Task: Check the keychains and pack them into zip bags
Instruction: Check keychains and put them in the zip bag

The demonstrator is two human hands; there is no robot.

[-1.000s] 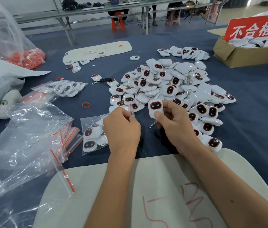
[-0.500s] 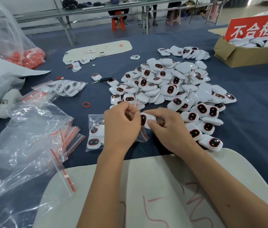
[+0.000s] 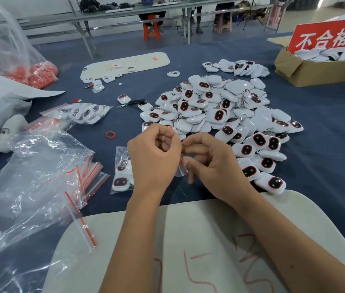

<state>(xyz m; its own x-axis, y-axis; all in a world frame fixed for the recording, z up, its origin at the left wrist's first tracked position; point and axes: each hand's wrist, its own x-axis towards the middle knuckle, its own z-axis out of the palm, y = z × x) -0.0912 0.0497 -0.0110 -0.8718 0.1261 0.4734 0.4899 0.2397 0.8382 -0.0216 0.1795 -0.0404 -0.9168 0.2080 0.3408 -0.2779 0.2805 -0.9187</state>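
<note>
clear plastic is showing between the two hands: a small zip bag (image 3: pixel 123 170), already holding several white keychains, is lying on the blue table (image 3: pixel 326 144) under the left hand (image 3: pixel 153 161). the left hand is curling its fingers, thumb and forefinger pressing together on the bag's red-striped mouth edge (image 3: pixel 183 166). the right hand (image 3: pixel 214 166) is meeting it there, its thumb and forefinger pinching the same edge while the other fingers are hanging loosely curled; whether a keychain is inside either grip cannot be told. just beyond and to the right of the hands, a big pile of loose keychains (image 3: pixel 216 111) is sitting, white shells with dark red-rimmed faces, some reaching down beside the right wrist. a filled zip bag (image 3: pixel 78 113) is lying well to the left, and a stack of empty zip bags (image 3: pixel 91 176) is resting just left of the one being handled. a red ring (image 3: pixel 110 134) is lying near it. a cardboard box (image 3: pixel 315 68) with a red sign (image 3: pixel 332 34) is standing at the far right.
</note>
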